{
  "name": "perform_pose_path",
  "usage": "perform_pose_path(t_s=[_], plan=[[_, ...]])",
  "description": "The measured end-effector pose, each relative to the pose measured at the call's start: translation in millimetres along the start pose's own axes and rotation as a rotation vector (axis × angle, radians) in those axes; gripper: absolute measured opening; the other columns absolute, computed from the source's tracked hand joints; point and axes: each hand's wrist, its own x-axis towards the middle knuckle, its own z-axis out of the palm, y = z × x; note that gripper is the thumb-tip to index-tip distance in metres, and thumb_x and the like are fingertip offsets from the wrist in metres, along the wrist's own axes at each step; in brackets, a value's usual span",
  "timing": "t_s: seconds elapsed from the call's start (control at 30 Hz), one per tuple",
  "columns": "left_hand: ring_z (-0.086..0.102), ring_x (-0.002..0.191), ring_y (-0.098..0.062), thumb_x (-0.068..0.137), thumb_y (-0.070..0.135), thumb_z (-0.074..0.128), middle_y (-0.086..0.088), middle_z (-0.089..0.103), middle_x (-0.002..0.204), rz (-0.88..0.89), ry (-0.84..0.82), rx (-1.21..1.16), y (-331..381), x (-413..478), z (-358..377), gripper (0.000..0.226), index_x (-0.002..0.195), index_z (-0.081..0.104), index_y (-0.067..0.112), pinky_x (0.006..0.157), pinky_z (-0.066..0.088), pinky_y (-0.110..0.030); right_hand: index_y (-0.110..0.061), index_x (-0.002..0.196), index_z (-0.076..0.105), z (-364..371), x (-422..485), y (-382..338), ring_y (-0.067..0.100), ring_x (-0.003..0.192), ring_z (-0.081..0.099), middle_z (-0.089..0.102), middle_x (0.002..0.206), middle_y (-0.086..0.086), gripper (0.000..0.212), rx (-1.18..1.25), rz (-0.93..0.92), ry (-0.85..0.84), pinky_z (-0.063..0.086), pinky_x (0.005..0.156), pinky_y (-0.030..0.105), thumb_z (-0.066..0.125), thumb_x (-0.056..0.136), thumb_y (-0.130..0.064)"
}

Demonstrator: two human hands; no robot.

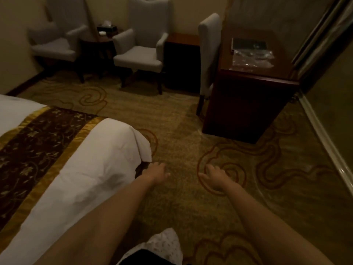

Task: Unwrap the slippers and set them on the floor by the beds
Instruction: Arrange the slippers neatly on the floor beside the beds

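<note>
Both my arms reach forward over the patterned carpet. My left hand (157, 172) hangs beside the foot corner of the bed (107, 150), fingers loosely curled, holding nothing. My right hand (216, 176) is a little to the right of it, fingers apart and empty. Crumpled clear plastic wrapping (252, 58) lies on the dark wooden desk (248, 104) at the right. No slippers are visible in this view.
The bed has white sheets and a brown-and-gold runner (36, 142). Two grey armchairs (141, 54) flank a small round table (99, 46) at the back. A grey desk chair (208, 54) stands at the desk. A glass wall (328, 104) runs along the right.
</note>
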Motion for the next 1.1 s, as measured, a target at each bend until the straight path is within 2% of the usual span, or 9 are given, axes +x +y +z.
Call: perform_pose_path(t_s=[0.2,0.43,0.63,0.8,0.93,1.1], plan=[[0.034,0.136,-0.033,0.095,0.044,0.04,-0.015,0.033,0.149,-0.078,-0.033,-0.031,2.9,109.0,-48.1,0.058,0.143,0.03,0.013,0.111,0.033,-0.046,-0.013,0.141,0.03,-45.8,118.6,-13.7,0.037,0.134,0.034,0.035,0.147,0.017,0.067,0.0,-0.055,-0.082,0.032,0.11,0.046,0.04,0.09,-0.055],[0.03,0.138,-0.034,0.095,0.044,0.04,-0.015,0.029,0.152,-0.158,-0.025,-0.158,-12.8,243.4,-130.0,0.061,0.146,0.025,0.013,0.113,0.03,-0.046,-0.009,0.142,0.027,-138.2,273.7,-52.8,0.037,0.134,0.033,0.034,0.147,0.018,0.065,-0.096,-0.137,-0.112,0.032,0.109,0.045,0.038,0.093,-0.051],[0.036,0.133,-0.034,0.094,0.04,0.044,-0.016,0.038,0.145,-0.211,0.032,-0.182,-24.5,333.7,-211.1,0.056,0.14,0.033,0.01,0.109,0.035,-0.044,-0.012,0.145,0.021,-208.7,377.4,-96.9,0.036,0.138,0.026,0.027,0.151,0.017,0.064,-0.085,-0.2,-0.14,0.028,0.112,0.044,0.036,0.095,-0.048],[0.033,0.135,-0.035,0.095,0.039,0.043,-0.018,0.037,0.146,-0.279,0.056,-0.224,-47.9,405.5,-265.6,0.055,0.139,0.035,0.007,0.111,0.031,-0.042,-0.01,0.145,0.023,-252.4,475.8,-143.2,0.037,0.137,0.028,0.028,0.151,0.018,0.063,-0.176,-0.244,-0.173,0.031,0.111,0.046,0.037,0.095,-0.047],[0.031,0.136,-0.035,0.095,0.04,0.042,-0.017,0.035,0.147,-0.371,0.072,-0.261,-76.1,468.2,-299.9,0.057,0.142,0.031,0.009,0.112,0.029,-0.047,-0.009,0.142,0.027,-275.8,564.2,-194.1,0.036,0.136,0.029,0.03,0.15,0.017,0.062,-0.256,-0.337,-0.199,0.033,0.11,0.046,0.036,0.095,-0.048],[0.032,0.137,-0.033,0.094,0.041,0.043,-0.014,0.035,0.148,-0.497,0.112,-0.393,-109.9,533.1,-349.7,0.057,0.142,0.032,0.012,0.111,0.031,-0.049,-0.01,0.145,0.022,-312.2,670.7,-260.7,0.036,0.139,0.024,0.026,0.153,0.016,0.066,-0.397,-0.474,-0.28,0.027,0.113,0.045,0.036,0.094,-0.05]])
